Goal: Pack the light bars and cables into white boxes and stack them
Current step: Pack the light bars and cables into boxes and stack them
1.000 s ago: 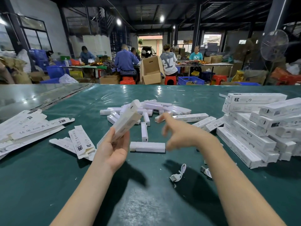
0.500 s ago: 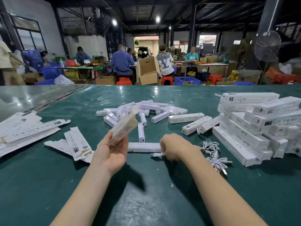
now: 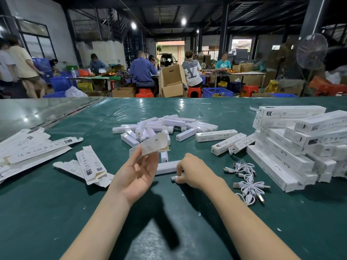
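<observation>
While left hand [image 3: 137, 173] grips box [image 3: 150, 145] | right hand [image 3: 193, 171] pinches cable [image 3: 173, 178] | cartons [image 3: 35, 150] read CE, RoHS

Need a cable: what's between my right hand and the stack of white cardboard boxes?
White USB cables, tangled on the green table; head view.

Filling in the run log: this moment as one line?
left hand holds white cardboard box | right hand pinches white USB cable on green table
</observation>
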A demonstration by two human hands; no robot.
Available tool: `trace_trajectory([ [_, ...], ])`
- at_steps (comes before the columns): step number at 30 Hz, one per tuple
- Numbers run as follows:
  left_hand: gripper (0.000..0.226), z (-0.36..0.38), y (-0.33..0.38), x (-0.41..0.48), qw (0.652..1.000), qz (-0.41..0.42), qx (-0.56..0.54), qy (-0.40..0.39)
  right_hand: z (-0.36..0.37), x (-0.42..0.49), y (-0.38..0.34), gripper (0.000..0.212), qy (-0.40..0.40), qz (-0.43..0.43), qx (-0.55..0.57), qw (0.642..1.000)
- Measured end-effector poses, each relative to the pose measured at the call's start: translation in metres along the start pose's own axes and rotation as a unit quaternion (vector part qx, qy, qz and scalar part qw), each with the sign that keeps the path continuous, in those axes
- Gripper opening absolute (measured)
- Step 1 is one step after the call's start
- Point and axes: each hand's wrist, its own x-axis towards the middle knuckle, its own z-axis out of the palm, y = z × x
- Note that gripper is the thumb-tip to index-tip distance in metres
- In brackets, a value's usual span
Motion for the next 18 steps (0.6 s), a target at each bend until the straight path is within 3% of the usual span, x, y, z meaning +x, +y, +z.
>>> trace_trajectory([
  [4,0.038,0.000,0.001,-0.002,1.000,-0.027,0.002,-0.003,0.006,0.002,0.002,0.028,0.008,-0.004,0.020,1.000],
  [7,0.060,0.001,0.002,-0.003,1.000,-0.023,0.003,0.014,0.000,0.002,0.002,0.019,0.043,0.001,0.165,0.985],
  [9,0.061,0.000,0.003,-0.002,0.999,-0.024,0.008,0.027,-0.011,-0.001,-0.002,0.007,0.068,-0.012,0.334,0.940],
  [12,0.057,-0.002,0.003,0.000,0.999,-0.010,-0.008,0.050,-0.033,-0.007,-0.011,0.024,0.140,-0.082,0.506,0.847],
  [15,0.066,-0.003,0.003,0.001,0.998,0.010,-0.027,0.059,-0.053,-0.014,-0.021,0.026,0.210,-0.162,0.468,0.843],
  [18,0.029,-0.003,0.003,0.003,0.996,0.018,-0.004,0.082,-0.064,-0.022,-0.031,0.013,0.261,-0.208,0.293,0.896],
])
